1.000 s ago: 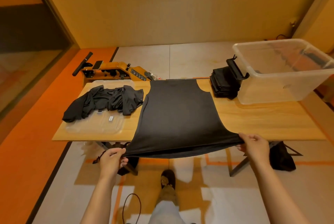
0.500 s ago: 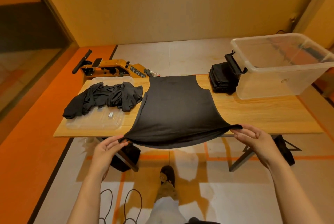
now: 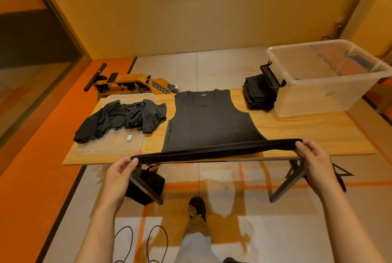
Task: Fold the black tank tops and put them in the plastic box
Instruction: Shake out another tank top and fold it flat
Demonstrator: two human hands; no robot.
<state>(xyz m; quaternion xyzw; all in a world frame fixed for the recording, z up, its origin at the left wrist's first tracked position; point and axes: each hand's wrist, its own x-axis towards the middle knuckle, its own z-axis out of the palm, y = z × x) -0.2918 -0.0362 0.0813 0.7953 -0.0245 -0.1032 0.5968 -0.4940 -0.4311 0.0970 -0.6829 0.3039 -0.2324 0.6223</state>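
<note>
Crowding the left end of the table (image 3: 307,131), a loose pile (image 3: 123,116) of black tops lies on a clear lid (image 3: 114,146), just beside the tank top (image 3: 207,122). At the right end a folded stack (image 3: 257,95) touches the box (image 3: 318,97), whose black clip (image 3: 271,76) overhangs it. A bag (image 3: 146,186) sits under the table. The tank top lies flat mid-table with its neck at the far edge and its long axis running far to near. Its hem is lifted off the near edge and stretched taut left to right. The left hand (image 3: 121,169) pinches one hem corner and the right hand (image 3: 314,156) pinches the other
</note>
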